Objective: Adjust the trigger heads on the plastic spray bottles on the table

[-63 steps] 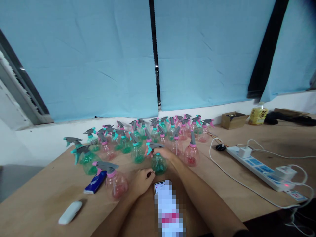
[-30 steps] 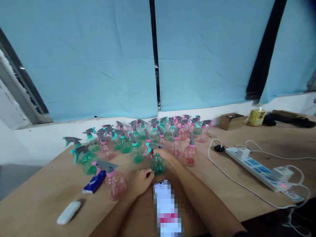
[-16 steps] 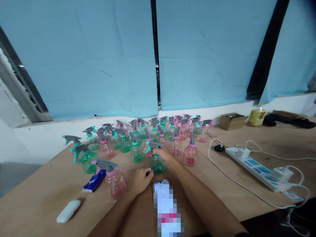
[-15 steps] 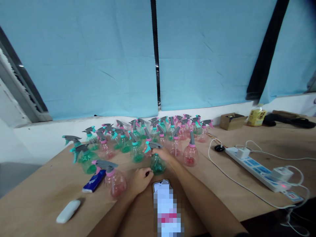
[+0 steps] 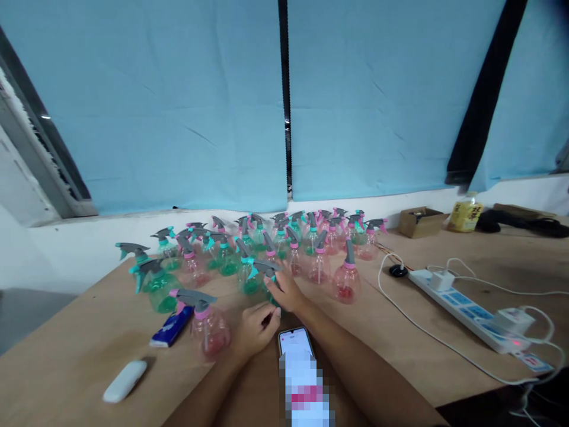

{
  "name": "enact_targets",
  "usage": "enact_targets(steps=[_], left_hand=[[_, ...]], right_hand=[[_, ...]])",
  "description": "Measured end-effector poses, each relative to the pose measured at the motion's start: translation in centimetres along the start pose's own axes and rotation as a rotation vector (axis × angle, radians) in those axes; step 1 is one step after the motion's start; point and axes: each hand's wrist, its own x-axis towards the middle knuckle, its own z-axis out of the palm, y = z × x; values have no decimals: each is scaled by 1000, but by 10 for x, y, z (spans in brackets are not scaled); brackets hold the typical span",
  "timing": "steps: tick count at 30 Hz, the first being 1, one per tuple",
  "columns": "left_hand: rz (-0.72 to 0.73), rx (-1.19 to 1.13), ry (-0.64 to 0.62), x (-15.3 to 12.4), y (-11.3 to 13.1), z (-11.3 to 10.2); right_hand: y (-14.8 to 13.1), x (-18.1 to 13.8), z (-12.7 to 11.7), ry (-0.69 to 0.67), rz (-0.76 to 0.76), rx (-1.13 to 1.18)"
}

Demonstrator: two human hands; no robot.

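Note:
My right hand point(image 5: 287, 292) is wrapped round a green spray bottle whose grey and turquoise trigger head point(image 5: 267, 268) shows above the fingers; most of its body is hidden behind the hand. Just left of it, my left hand point(image 5: 258, 325) is curled into a loose fist low over the table, with a dark hollow between thumb and fingers and nothing visible in it. A pink spray bottle point(image 5: 210, 332) stands to the left of that hand. Behind both hands several more pink and green spray bottles stand upright, among them a pink one point(image 5: 345, 281) at the right.
A phone point(image 5: 296, 344), partly blurred out, lies below my hands. Left are a blue packet point(image 5: 172, 327) and a white case point(image 5: 125, 381). Rightward are a white power strip point(image 5: 466, 309) with plugs and cables, a black disc point(image 5: 398, 270), a cardboard box point(image 5: 421, 223) and a yellow-labelled bottle point(image 5: 464, 214).
My right hand has shifted a little left and down, turning with the green spray bottle so the hand now covers its body. My left hand is slightly higher and more curled.

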Motion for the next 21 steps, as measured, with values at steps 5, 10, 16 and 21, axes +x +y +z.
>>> enact_targets(steps=[5, 10, 16, 21], left_hand=[[100, -23, -39, -1, 1, 1], [136, -19, -44, 0, 4, 2], [164, -21, -96, -1, 4, 3], [178, -54, -88, -1, 1, 2]], right_hand=[[-9, 5, 0, -196, 45, -107], [-16, 14, 0, -220, -34, 64], [-15, 16, 15, -164, 135, 234], [-17, 20, 26, -193, 376, 348]])
